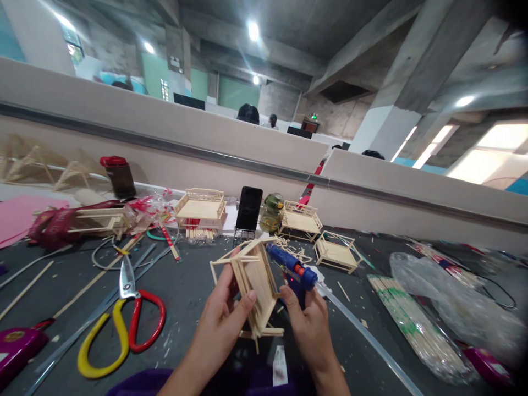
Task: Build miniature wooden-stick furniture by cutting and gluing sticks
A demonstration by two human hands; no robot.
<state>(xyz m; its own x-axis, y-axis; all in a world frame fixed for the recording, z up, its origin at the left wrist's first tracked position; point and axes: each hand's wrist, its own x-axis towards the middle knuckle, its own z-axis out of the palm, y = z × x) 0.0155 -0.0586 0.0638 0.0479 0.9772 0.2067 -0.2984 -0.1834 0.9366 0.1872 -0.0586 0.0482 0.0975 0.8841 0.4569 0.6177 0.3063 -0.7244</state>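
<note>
My left hand (pixel 225 311) is closed around a small wooden stick frame (pixel 258 275), a miniature bed-like piece tilted on its side, with the thumb on its slatted panel. In my right hand (pixel 307 322) is a blue glue gun (pixel 291 264), its nozzle pointing left at the frame's upper edge. From the gun's rear a long clear glue stick (pixel 363 330) runs down to the right. Whether the nozzle touches the wood I cannot tell. The fingers behind the frame are partly hidden.
Scissors (pixel 127 313) with yellow and red handles lie left. Finished-looking stick models (pixel 202 206), a phone (pixel 248 209) on a stand and a green-lidded jar (pixel 272 212) stand behind. Bagged sticks (pixel 416 324) lie right. A purple tape measure (pixel 20 346) sits at the left edge.
</note>
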